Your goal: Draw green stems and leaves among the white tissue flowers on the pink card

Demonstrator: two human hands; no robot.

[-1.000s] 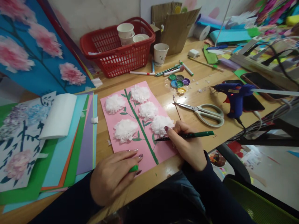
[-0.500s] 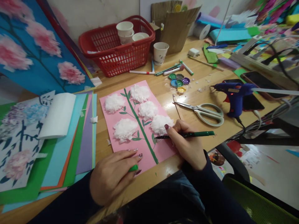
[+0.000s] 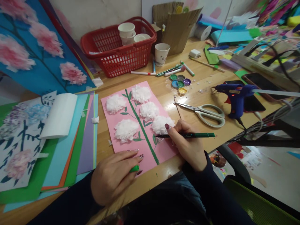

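Observation:
A pink paper sheet (image 3: 122, 147) lies on the wooden table, with a painted green stem (image 3: 142, 129) and several white tissue flowers (image 3: 126, 129) glued on. My right hand (image 3: 187, 143) grips a green pen (image 3: 199, 135), its dark tip touching the sheet beside the stem, just below the nearest flower. My left hand (image 3: 114, 176) rests on the sheet's near edge, fingers closed around a green pen cap (image 3: 134, 169).
Scissors (image 3: 206, 112) and a blue glue gun (image 3: 234, 93) lie right of the sheet. A small paint palette (image 3: 179, 82), markers (image 3: 168, 71), a paper cup (image 3: 161, 53) and a red basket (image 3: 112, 59) with cups stand behind. Stacked coloured papers (image 3: 67, 147) lie at left.
The pen tip has shifted slightly up and left along the sheet near the stem. My left hand has stayed in place.

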